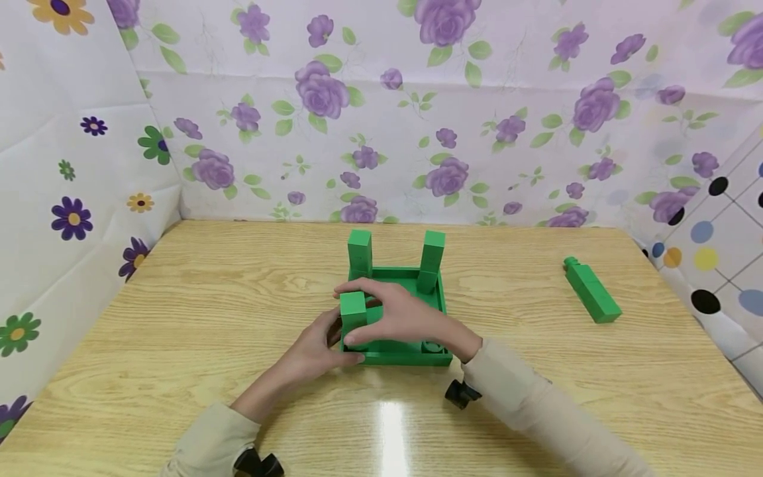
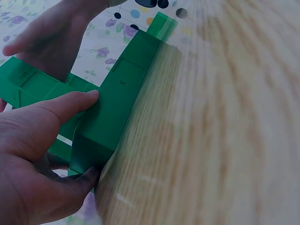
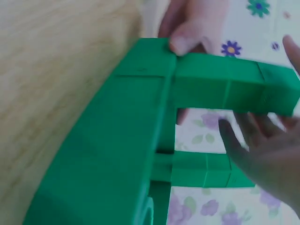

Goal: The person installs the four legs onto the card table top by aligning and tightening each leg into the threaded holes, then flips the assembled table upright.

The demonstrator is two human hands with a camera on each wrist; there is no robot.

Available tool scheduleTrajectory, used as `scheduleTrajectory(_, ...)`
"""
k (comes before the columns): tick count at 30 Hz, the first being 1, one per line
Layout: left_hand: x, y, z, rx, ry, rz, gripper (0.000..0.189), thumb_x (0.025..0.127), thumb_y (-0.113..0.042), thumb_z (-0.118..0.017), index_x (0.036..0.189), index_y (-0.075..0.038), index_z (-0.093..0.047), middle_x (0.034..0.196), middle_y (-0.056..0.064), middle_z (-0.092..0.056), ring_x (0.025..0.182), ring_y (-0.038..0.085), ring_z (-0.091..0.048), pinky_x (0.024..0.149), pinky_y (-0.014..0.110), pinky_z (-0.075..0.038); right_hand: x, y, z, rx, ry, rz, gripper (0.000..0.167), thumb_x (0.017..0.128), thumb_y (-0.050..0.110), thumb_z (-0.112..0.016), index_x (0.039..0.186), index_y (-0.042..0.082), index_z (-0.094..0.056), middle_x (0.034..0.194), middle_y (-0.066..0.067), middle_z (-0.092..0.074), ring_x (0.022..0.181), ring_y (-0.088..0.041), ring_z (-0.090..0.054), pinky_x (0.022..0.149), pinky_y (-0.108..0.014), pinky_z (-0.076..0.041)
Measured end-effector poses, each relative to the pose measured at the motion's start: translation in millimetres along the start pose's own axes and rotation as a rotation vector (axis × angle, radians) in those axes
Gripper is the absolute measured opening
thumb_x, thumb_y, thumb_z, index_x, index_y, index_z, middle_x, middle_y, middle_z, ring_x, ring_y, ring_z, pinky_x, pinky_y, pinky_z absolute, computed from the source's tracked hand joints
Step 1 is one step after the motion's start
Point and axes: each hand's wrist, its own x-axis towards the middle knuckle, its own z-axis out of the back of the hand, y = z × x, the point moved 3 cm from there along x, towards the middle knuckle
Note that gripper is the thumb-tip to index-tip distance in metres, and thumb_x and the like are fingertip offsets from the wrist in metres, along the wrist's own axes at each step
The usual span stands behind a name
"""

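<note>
A shallow green tray-like base (image 1: pixel 405 358) sits on the wooden table with block legs standing up from its corners. My left hand (image 1: pixel 312 354) grips its near left corner, thumb on the side wall in the left wrist view. Around the near left leg (image 1: pixel 353 311) curves my right hand (image 1: pixel 399 315); in the right wrist view its thumb stands apart from that leg (image 3: pixel 225 84). Two more legs rise at the back, a left one (image 1: pixel 360 252) and a right one (image 1: pixel 433 252). The near right corner bears a round socket (image 1: pixel 432 347) without a leg.
A loose green leg (image 1: pixel 593 291) with a knobbed end lies on the table (image 1: pixel 507 278) at the right. Flowered cloth (image 1: pixel 387 119) hangs behind the table's far edge. Black wrist cameras (image 1: pixel 461 393) sit on both cuffs.
</note>
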Motion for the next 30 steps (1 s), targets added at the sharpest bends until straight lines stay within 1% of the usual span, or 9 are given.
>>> scheduleTrajectory(2, -0.4, -0.3, 0.2, 0.004, -0.009, 0.008, 0.081, 0.083, -0.005, -0.076, 0.149, -0.010, -0.030, 0.149, 0.008, -0.036, 0.138, 0.023, -0.034, 0.110, 0.041, -0.034, 1.7, -2, 4, 0.092, 0.066, 0.018, 0.063, 0.087, 0.023, -0.074, 0.143, 0.015, -0.047, 0.141, 0.006, -0.049, 0.130, -0.009, -0.042, 0.105, -0.031, -0.039)
scheduleTrajectory(5, -0.7, -1.0, 0.5, 0.005, -0.017, 0.011, 0.081, 0.082, -0.004, -0.077, 0.149, -0.010, -0.031, 0.150, 0.009, -0.035, 0.137, 0.024, -0.035, 0.110, 0.043, -0.032, 4.8, -6, 10, 0.242, 0.140, 0.048, 0.059, 0.090, 0.016, -0.070, 0.144, 0.013, -0.046, 0.143, 0.002, -0.047, 0.131, -0.011, -0.042, 0.107, -0.034, -0.037)
scheduleTrajectory(11, -0.4, -0.9, 0.5, -0.002, -0.025, 0.014, 0.082, 0.081, -0.003, -0.077, 0.149, -0.008, -0.031, 0.149, 0.010, -0.037, 0.135, 0.025, -0.037, 0.110, 0.043, -0.033, 10.4, -13, 18, 0.454, 0.212, 0.081, 0.060, 0.091, 0.003, -0.066, 0.146, 0.002, -0.041, 0.147, -0.010, -0.044, 0.133, -0.020, -0.042, 0.106, -0.041, -0.039)
scheduleTrajectory(14, -0.2, -0.2, 0.2, 0.001, -0.028, 0.017, 0.080, 0.081, -0.005, -0.078, 0.147, -0.009, -0.033, 0.147, 0.010, -0.038, 0.135, 0.025, -0.039, 0.109, 0.043, -0.034, 11.9, -16, 19, 0.519, 0.244, 0.085, 0.061, 0.090, -0.001, -0.065, 0.144, -0.005, -0.039, 0.145, -0.016, -0.045, 0.132, -0.024, -0.043, 0.104, -0.044, -0.041)
scheduleTrajectory(16, -0.2, -0.3, 0.0, 0.002, -0.029, 0.016, 0.079, 0.081, -0.005, -0.078, 0.147, -0.009, -0.034, 0.147, 0.009, -0.038, 0.134, 0.026, -0.039, 0.109, 0.042, -0.035, 12.5, -17, 19, 0.534, 0.253, 0.081, 0.060, 0.090, -0.001, -0.065, 0.144, -0.007, -0.039, 0.143, -0.018, -0.047, 0.129, -0.026, -0.047, 0.102, -0.045, -0.043)
scheduleTrajectory(19, -0.5, -0.9, -0.3, 0.002, -0.025, 0.016, 0.080, 0.081, -0.005, -0.078, 0.147, -0.011, -0.033, 0.148, 0.009, -0.038, 0.134, 0.025, -0.039, 0.108, 0.042, -0.036, 12.3, -18, 19, 0.540, 0.250, 0.059, 0.059, 0.091, 0.000, -0.064, 0.144, -0.006, -0.040, 0.140, -0.018, -0.050, 0.124, -0.028, -0.052, 0.099, -0.045, -0.046)
scheduleTrajectory(23, -1.0, -2.0, -0.6, -0.009, -0.017, 0.018, 0.083, 0.082, -0.005, -0.077, 0.150, -0.012, -0.031, 0.149, 0.008, -0.036, 0.135, 0.025, -0.038, 0.109, 0.043, -0.034, 10.9, -17, 19, 0.527, 0.222, 0.020, 0.058, 0.090, -0.001, -0.065, 0.143, -0.003, -0.043, 0.137, -0.019, -0.052, 0.123, -0.026, -0.053, 0.097, -0.044, -0.047)
scheduleTrajectory(27, -1.4, -3.0, -0.6, -0.026, -0.013, 0.019, 0.083, 0.082, -0.004, -0.077, 0.150, -0.014, -0.030, 0.150, 0.005, -0.035, 0.137, 0.023, -0.036, 0.110, 0.042, -0.033, 9.8, -14, 19, 0.443, 0.197, 0.020, 0.056, 0.089, 0.001, -0.067, 0.141, -0.004, -0.046, 0.137, -0.019, -0.051, 0.124, -0.023, -0.052, 0.099, -0.041, -0.046)
scheduleTrajectory(30, -1.1, -2.8, -0.3, -0.029, -0.012, 0.015, 0.080, 0.082, -0.004, -0.077, 0.149, -0.013, -0.033, 0.149, 0.005, -0.037, 0.136, 0.022, -0.037, 0.108, 0.041, -0.036, 9.0, -10, 19, 0.325, 0.177, 0.036, 0.054, 0.089, 0.005, -0.069, 0.138, -0.002, -0.049, 0.137, -0.016, -0.051, 0.123, -0.020, -0.051, 0.101, -0.036, -0.045)
